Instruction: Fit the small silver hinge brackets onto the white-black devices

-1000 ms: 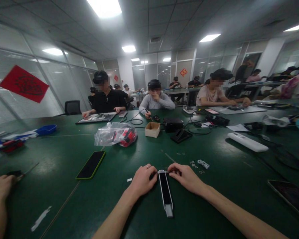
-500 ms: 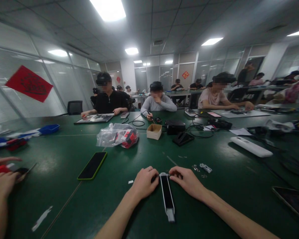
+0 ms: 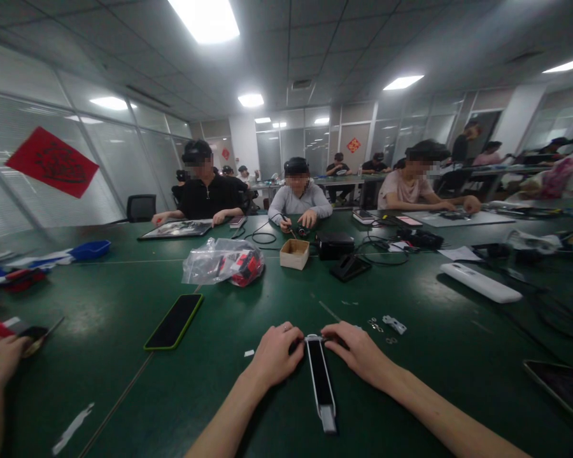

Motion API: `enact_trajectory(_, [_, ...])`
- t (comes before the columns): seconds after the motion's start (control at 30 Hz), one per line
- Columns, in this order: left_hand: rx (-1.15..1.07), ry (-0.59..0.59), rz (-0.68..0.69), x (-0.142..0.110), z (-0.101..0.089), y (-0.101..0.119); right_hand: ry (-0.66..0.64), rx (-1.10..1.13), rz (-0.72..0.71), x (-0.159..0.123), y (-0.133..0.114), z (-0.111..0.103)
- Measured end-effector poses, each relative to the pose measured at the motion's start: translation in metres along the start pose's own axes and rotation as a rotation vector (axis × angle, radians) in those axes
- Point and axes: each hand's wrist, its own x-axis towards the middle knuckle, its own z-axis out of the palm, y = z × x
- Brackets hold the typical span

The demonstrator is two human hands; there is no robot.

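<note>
A long, narrow bar (image 3: 321, 372) with a black face, a white frame and a pale grey near end lies on the green table, pointing away from me. My left hand (image 3: 277, 348) is closed at the left of its far end, thumb and fingertips pinched there. From the right, my right hand (image 3: 351, 346) pinches at the same end with curled fingers. Small details between the fingertips are hidden. Right of my right hand lie several small metal rings (image 3: 375, 325) and a small white metal bracket (image 3: 394, 324).
A phone with a green edge (image 3: 174, 322) lies to the left, behind it a plastic bag with red parts (image 3: 224, 262). A small open box (image 3: 295, 254), a black box (image 3: 334, 245) and a white case (image 3: 480, 282) stand farther off. A co-worker's hand (image 3: 2, 359) holds a tool at far left.
My hands stay at the bar's far end, with barely any shift. The person opposite has lowered a hand from the face to the table. The view has moved slightly.
</note>
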Motion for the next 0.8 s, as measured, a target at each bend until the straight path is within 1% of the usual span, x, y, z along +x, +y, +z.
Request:
enact_trajectory(0.2, [0.01,0.002,0.004,0.0,0.0,0.001,0.009,-0.04,-0.017,0.003,-0.006,0.001])
enact_trajectory(0.43, [0.034,0.007,0.016,0.001,0.001,0.0,0.017,-0.062,-0.067,0.004,-0.001,0.005])
enact_trajectory(0.53, [0.036,0.009,0.017,0.001,0.002,-0.001,0.028,-0.085,-0.118,0.003,0.001,0.003])
enact_trajectory(0.6, [0.031,0.011,0.015,0.001,0.002,-0.001,0.045,-0.126,-0.177,0.002,0.003,-0.005])
enact_trajectory(0.67, [0.02,0.016,0.015,0.001,0.002,-0.002,0.073,-0.198,-0.21,0.001,0.009,-0.019])
enact_trajectory(0.7, [0.013,0.018,0.017,0.001,0.002,-0.002,0.085,-0.24,-0.201,-0.001,0.013,-0.029])
enact_trajectory(0.73, [0.005,0.02,0.019,0.001,0.002,-0.002,0.095,-0.282,-0.169,-0.003,0.018,-0.041])
enact_trajectory(0.8, [-0.009,0.02,0.023,0.002,0.002,-0.002,0.084,-0.353,-0.036,-0.008,0.03,-0.064])
